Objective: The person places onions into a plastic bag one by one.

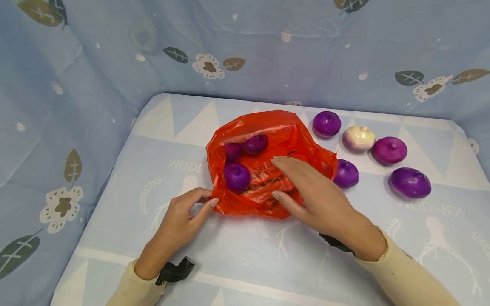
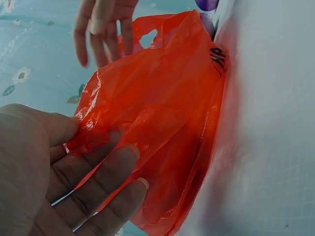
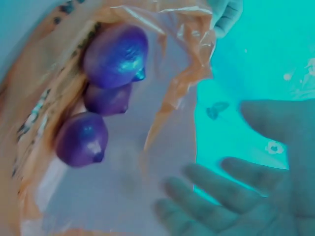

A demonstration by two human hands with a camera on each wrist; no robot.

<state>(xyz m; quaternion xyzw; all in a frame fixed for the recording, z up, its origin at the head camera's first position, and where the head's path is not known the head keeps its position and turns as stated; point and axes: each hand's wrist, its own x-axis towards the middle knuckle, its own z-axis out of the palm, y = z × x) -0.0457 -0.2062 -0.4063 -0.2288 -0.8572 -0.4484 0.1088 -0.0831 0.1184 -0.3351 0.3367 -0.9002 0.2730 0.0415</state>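
A red plastic bag (image 1: 268, 204) lies with its mouth open, and three purple onions (image 1: 237, 177) sit inside its left part. In the right wrist view these purple onions (image 3: 81, 140) show close together against the bag's wall. My left hand (image 1: 185, 219) pinches the bag's near left rim between thumb and fingers. In the left wrist view, the other fingers (image 2: 113, 172) spread along the outside of the bag. Over the bag's right side hovers my right hand (image 1: 317, 195), its fingers extended and thumb apart, holding nothing.
Right of the bag lie several more purple onions (image 1: 409, 182) and one whitish onion (image 1: 359, 138). Another purple onion (image 1: 346, 174) sits right at the bag's right edge. Patterned blue cloth (image 1: 268, 51) hangs behind and left of the table (image 1: 237, 263).
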